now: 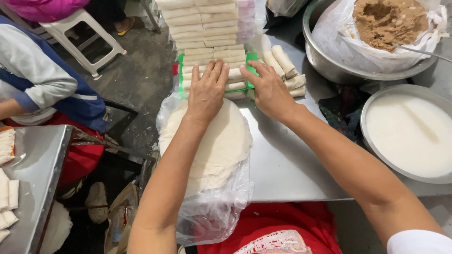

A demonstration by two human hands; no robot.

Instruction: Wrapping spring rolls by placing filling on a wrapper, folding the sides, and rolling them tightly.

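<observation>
My left hand [207, 91] lies flat, palm down, fingers close together, its fingertips pressing on the rows of pale rolled wrappers packed in the green tray [180, 75]. My right hand [269, 89] rests just beside it, fingers spread a little, the tips touching the tray's right edge where the green rim shows. Neither hand closes around anything; both simply press and steady.

The rolls in the tray [214, 59] lie with their long axis running left to right, across my reach, stacked in rows that climb away from me. So the tray sits straight ahead of both hands, and the left is the one squarely over it, while the right comes in from the side.

On my side of the tray, under my left wrist and forearm, sits the stack of round thin wrappers [212, 146] in its clear plastic bag [212, 211], touching the tray's near edge. Right of the tray, a few loose finished rolls [285, 66] lie slanted on the steel table [282, 169], close to my right fingertips. Beyond the tray, more rolls are piled in taller stacks [202, 21].

Well to the right of the tray stand a metal basin lined with plastic, holding brown filling [388, 21], and a metal bowl of white paste [412, 134]. Left of the tray, apart from the table, another person in a blue apron [42, 80] sits at a second steel surface.
</observation>
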